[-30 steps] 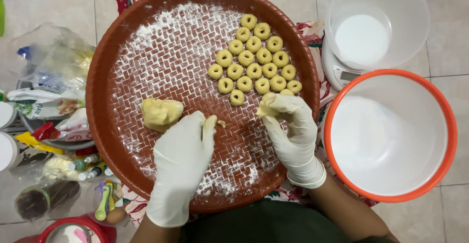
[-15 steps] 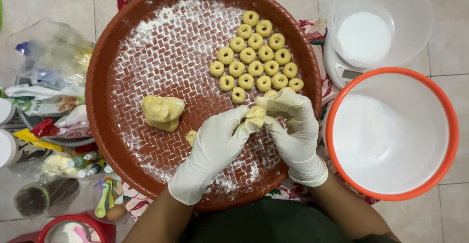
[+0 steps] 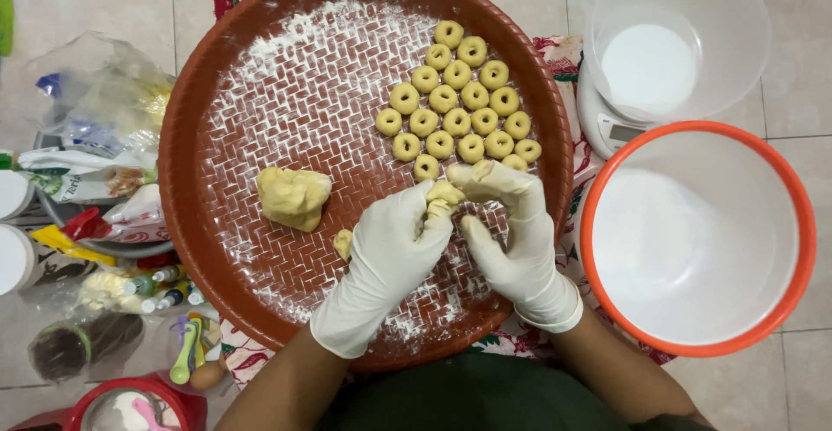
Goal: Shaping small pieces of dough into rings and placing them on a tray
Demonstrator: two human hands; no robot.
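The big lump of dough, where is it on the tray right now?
In the head view, the big lump of dough lies on the left half of the round tray, left of the left hand.

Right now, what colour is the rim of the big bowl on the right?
Orange rim on a white bowl, clearest in the head view.

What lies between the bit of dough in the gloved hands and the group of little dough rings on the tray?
Nothing visible. The small piece of yellow dough is pinched between the left hand and right hand, right beside the nearest small yellow dough rings, with only bare floured round brown woven tray between.
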